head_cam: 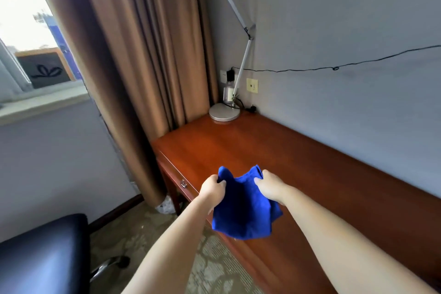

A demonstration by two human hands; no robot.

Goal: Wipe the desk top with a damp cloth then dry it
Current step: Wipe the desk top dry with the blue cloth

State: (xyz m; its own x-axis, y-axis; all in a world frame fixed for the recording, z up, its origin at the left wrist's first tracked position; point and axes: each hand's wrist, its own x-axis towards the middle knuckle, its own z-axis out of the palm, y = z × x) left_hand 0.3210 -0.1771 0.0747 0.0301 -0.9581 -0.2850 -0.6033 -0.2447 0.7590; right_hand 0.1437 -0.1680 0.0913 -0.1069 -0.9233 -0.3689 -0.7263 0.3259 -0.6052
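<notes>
Right now both hands hold one blue cloth up above the front edge of the wooden surface. The left hand pinches the cloth's upper left corner, its fingers curled tightly into the fabric. The right hand grips the upper right corner in the same way, fingers folded round the bunched edge. Between the two hands the top edge of the cloth sags in a shallow dip, and the rest hangs down loosely in soft folds, its lower part falling in front of the surface's front edge. Whether the cloth touches the wood anywhere cannot be told from this view.

At the far left corner of the surface stands a desk lamp with a round silver base and a jointed silver arm rising up along the wall. Behind the base a plug sits in a wall socket, and a thin black cable runs from there to the right along the grey wall. A drawer with a small metal pull shows below the front edge near the left end. Brown curtains hang just beside the left edge of the surface, next to a window. A black padded chair stands on the patterned carpet to the lower left, well apart from the surface.
</notes>
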